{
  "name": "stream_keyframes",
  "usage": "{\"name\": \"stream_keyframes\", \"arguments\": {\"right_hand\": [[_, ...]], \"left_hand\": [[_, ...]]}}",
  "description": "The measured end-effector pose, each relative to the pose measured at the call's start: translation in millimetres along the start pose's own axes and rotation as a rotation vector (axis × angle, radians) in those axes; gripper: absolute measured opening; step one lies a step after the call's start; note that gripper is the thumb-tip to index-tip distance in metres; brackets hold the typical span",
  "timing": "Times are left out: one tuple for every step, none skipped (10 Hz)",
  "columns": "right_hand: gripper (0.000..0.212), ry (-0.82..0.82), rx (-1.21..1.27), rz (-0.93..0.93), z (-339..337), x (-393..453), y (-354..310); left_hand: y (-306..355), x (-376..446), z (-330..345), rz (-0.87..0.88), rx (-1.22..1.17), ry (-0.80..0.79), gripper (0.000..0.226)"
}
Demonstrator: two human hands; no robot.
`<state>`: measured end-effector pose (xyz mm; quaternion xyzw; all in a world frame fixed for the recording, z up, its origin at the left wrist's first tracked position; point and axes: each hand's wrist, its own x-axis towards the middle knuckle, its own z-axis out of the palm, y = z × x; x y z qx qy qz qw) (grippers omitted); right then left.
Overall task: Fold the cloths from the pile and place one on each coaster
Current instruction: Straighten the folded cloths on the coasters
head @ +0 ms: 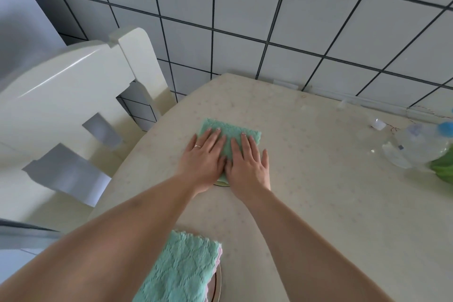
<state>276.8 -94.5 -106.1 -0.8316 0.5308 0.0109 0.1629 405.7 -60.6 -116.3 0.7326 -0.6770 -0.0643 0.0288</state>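
White wall tiles with dark grout rise behind a pale, speckled bench [306, 179], and a cream chair [73, 105] stands at its left edge. Toward the far side of the bench lies a folded mint-green cloth [232, 133], and both hands rest on top of it. The left hand [204, 154], with a ring on one finger, lies flat with fingers straight and spread slightly; the right hand [247, 162] lies just beside it, also flat, its thumb out over the bare bench. Neither grips anything: the palms press the cloth down. A sliver of pale rim shows under the cloth's near edge between the wrists, which looks like the coaster [221, 184] it sits on.

Closer to the person, a second folded mint cloth with a pink layer beneath [181, 270] rests on what seems to be another coaster [219, 279], partly hidden by the left forearm. At the far right stand clear plastic items [416, 144], blurred, and something green [443, 169] at the frame edge, possibly more cloth.

By my reading, the step in hand is smoothing a placed cloth. The next move calls for lifting both hands clear without dragging the fold, then reaching for the next cloth, likely to the right.
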Motion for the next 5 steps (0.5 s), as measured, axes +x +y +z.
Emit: {"name": "stream_keyframes", "arguments": {"right_hand": [[0.061,0.008,-0.034,0.023,2.8,-2.9,11.5],[0.067,-0.035,-0.05,0.062,-1.0,-5.3,14.9],[0.068,-0.126,-0.104,0.066,-11.2,-7.1,16.5],[0.069,-0.25,-0.164,0.073,-36.6,-4.4,16.6],[0.062,-0.213,-0.167,0.101,-72.0,-10.9,14.1]], "left_hand": [[-6.9,-2.4,0.4,-0.026,0.007,-0.02,0.08],[-8.1,-4.2,-3.5,-0.067,-0.002,-0.055,0.072],[-5.6,-7.3,-11.6,-0.092,0.007,-0.127,0.068],[-3.6,-6.6,-27.7,-0.125,-0.03,-0.254,0.067],[2.0,-6.7,-58.2,-0.215,-0.264,-0.266,0.056]]}}
